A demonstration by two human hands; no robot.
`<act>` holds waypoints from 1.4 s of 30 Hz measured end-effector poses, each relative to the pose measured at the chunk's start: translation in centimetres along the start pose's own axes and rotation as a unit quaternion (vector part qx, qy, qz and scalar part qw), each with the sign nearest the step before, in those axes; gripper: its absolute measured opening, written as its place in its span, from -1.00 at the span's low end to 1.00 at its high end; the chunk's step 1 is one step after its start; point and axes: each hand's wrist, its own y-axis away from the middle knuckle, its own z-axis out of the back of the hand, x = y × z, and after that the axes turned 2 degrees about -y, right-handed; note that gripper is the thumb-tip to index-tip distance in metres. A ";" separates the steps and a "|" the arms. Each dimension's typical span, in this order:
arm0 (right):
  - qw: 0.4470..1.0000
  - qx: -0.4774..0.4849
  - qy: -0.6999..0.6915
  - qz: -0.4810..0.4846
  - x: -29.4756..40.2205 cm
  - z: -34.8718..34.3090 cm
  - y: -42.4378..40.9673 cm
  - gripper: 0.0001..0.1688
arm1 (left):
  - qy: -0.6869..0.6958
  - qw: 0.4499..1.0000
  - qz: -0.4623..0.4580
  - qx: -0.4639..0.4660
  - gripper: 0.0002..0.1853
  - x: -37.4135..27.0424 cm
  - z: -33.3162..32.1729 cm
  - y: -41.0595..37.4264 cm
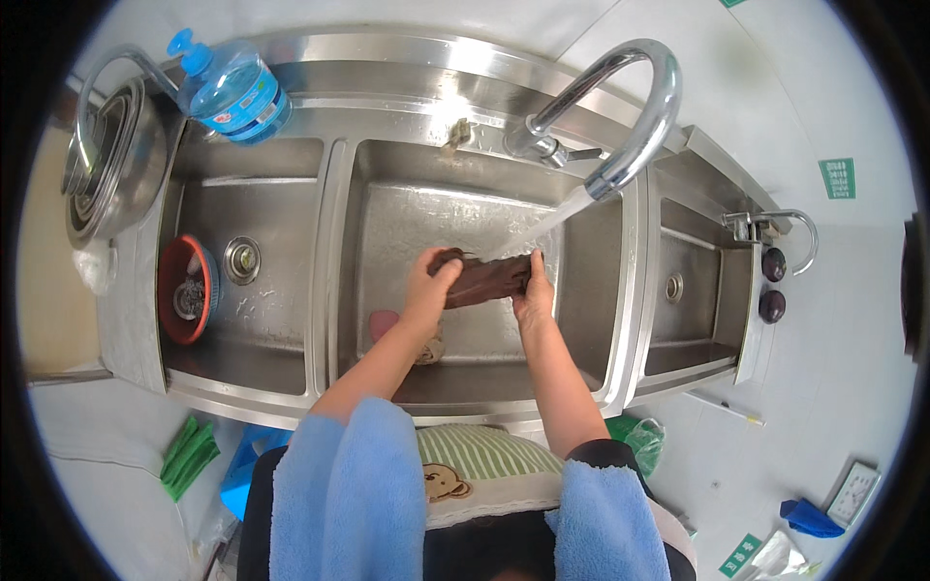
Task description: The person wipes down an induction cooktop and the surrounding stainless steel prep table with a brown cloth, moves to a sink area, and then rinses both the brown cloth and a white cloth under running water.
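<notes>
Between my left hand (430,285) and my right hand (536,290) is a dark brown, flat, elongated item (488,282), held at both ends. Its material is unclear, though its surface looks wet and streaked. My thumbs lie along its upper side. Water runs onto its far edge from the tall chrome faucet (647,109). Beneath my hands is the steel middle sink basin (414,210), its floor wet. A pink object (383,324) and a tan, lumpy object (430,351) sit in the basin beside my left forearm, which partly hides both.
In the left basin, a red bowl (168,290) stands near the drain strainer (242,260). A blue pump bottle (236,94) stands behind it. Stacked steel bowls (138,174) lean at far left. The right basin (686,312) has another faucet (795,216), with two dark purple round items (773,264) beside it.
</notes>
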 end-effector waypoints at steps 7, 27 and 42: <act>0.936 0.115 0.022 -0.331 -2.7 0.2 6.2 0.02 | 0.069 0.997 -0.009 0.018 -0.57 0.0 -1.4 0.3; 0.947 0.251 0.033 -0.198 -1.0 -2.9 3.3 -0.41 | -0.153 0.987 -0.006 -0.040 -0.54 2.4 -4.8 0.8; 0.907 0.383 -0.054 -0.163 -0.1 -5.5 7.5 -0.59 | -0.320 0.906 -0.241 -0.139 -0.67 0.9 -6.0 2.4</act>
